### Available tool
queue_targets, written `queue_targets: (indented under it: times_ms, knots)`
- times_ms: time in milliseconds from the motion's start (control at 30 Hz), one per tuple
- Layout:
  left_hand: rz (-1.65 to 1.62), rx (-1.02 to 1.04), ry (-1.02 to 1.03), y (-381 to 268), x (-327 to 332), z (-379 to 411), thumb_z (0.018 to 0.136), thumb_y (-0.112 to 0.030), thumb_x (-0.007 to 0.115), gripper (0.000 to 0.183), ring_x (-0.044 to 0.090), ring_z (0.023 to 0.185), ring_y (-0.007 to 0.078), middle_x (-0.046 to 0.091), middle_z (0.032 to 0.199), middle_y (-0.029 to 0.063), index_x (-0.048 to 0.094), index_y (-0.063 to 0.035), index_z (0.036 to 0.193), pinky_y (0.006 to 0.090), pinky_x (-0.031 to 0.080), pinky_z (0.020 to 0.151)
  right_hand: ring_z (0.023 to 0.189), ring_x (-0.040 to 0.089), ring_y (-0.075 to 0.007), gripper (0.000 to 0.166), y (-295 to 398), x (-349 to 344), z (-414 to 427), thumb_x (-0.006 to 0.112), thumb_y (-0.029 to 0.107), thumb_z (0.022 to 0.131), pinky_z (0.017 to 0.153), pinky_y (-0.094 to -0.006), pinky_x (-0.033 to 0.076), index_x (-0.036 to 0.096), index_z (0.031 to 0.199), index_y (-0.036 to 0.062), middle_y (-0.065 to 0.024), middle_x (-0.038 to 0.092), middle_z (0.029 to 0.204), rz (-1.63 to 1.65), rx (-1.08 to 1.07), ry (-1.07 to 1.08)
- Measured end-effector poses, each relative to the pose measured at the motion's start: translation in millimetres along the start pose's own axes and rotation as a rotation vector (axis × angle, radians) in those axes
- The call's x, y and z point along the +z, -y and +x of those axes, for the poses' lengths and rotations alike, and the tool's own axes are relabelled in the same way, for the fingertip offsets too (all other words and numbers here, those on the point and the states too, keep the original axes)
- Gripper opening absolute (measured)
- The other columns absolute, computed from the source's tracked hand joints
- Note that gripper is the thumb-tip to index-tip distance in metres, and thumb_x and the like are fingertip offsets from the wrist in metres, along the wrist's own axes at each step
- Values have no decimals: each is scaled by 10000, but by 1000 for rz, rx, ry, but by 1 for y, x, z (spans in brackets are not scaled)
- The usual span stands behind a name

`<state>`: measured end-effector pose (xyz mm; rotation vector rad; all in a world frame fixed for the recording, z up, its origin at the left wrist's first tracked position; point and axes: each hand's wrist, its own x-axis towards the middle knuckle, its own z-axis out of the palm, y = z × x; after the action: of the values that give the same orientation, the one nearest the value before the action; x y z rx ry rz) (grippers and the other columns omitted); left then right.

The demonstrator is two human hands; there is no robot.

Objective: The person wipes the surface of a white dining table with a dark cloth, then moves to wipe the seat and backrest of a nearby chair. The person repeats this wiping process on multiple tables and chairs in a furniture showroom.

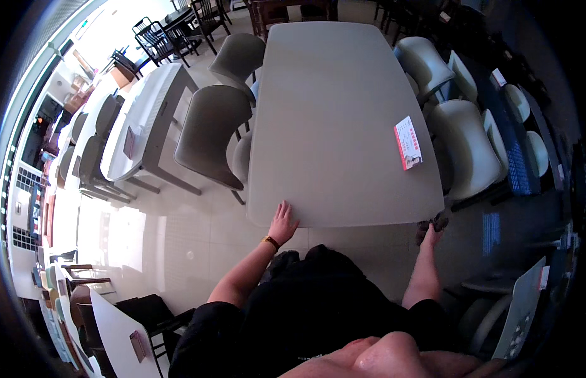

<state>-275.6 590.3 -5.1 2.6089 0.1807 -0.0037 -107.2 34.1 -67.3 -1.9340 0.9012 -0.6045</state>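
Observation:
A long table [340, 118] with a pale grey-beige top and rounded corners stretches out before me. My left hand [283, 225] rests on its near edge, left of the middle, fingers spread and a band around the wrist. At the near right corner, my right hand [434, 232] grips a dark cloth [422, 230], which touches the table's edge or hangs just beside it; the contact itself is too dark to make out. A printed sign card [408, 143] bearing writing stands on the tabletop near its right side.
Grey upholstered chairs [212, 134] line the left side, and paler chairs [464, 146] the right. A white table [149, 123] stands further left. Behind me at lower left is another white table [123, 338]; a pale tabletop [519, 312] is at lower right. Glossy tiles cover the floor [189, 227].

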Motion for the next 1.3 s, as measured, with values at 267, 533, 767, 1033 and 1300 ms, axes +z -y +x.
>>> queue_targets:
  times_ms: [267,533,767,1033,1300]
  knots:
    - [68,-54,25,-3,-6,-7,855,-349,599,712,224,1391,381,228,1504,227,329,16,1402,447,240,1133,879,612,-213,372,28,82,-148,654,203,831,733,-381,526,541,1176,122,-66,610,1044,579,715,218]
    - [13,-34,59,4,-12,-8,870,-327,577,608,253,1383,356,264,1492,211,412,10,1347,420,252,1133,1027,579,-264,374,32,74,-154,669,238,811,907,-453,455,588,1144,90,-73,616,1133,555,957,656]
    - [-278,25,59,42,-45,-28,926,-288,530,458,412,1280,349,434,1385,200,496,6,1275,406,359,1065,995,578,-246,368,38,77,-125,631,283,854,882,-441,468,563,1163,94,-67,599,1139,533,814,342]
    - [-335,-70,-5,163,-117,-62,950,-302,511,444,459,1241,344,486,1340,201,508,7,1269,396,379,1048,1123,527,-271,548,62,113,-334,651,344,858,970,-458,415,467,1310,95,-80,554,1238,535,885,561]
    - [-270,-77,-78,285,-202,-61,922,-274,543,410,498,1186,345,548,1250,202,540,25,1202,399,405,1014,1118,554,-288,486,154,127,-570,693,227,818,949,-428,449,535,1235,34,-116,573,1228,249,1073,1092]
